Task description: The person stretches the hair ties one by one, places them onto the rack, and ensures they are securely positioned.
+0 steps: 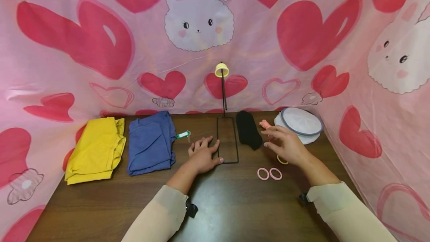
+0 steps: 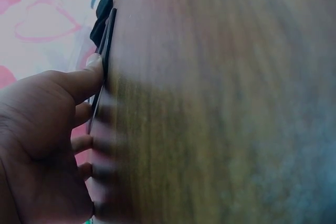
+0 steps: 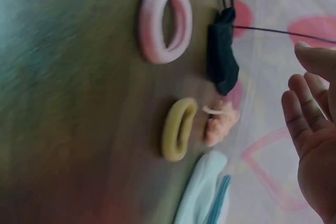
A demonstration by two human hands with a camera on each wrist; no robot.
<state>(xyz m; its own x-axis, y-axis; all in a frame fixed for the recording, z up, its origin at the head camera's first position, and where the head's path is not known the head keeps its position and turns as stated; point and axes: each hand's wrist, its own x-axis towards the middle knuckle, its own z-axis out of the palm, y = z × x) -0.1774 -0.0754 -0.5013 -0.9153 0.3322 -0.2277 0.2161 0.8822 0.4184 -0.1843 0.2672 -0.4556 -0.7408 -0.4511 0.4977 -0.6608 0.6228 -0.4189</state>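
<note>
My left hand point(image 1: 202, 157) lies spread low over the table, its thumb on the black wire base point(image 1: 231, 163) of a stand. In the left wrist view the thumb point(image 2: 93, 72) overlaps the dark wire, and the other fingers reach down to the wood. A yellow ring-like piece point(image 1: 221, 66) hangs at the top of the stand's upright point(image 1: 223, 92). Over the right side my right hand point(image 1: 289, 145) hovers with relaxed fingers and nothing in its grasp. Close to its fingertips are a crumpled coral-pink item point(image 1: 265, 124) and a black sock point(image 1: 248, 130). Beneath it a yellow ring point(image 3: 172, 135) is partly hidden in the head view.
Two pink rings point(image 1: 258, 174) lie side by side before the right hand. A white round fabric piece with a grey-blue rim point(image 1: 300, 120) sits at the back right. Leftward are a green tag point(image 1: 183, 134), folded blue cloth point(image 1: 151, 145) and folded yellow cloth point(image 1: 95, 150). Patterned pink curtains surround the table.
</note>
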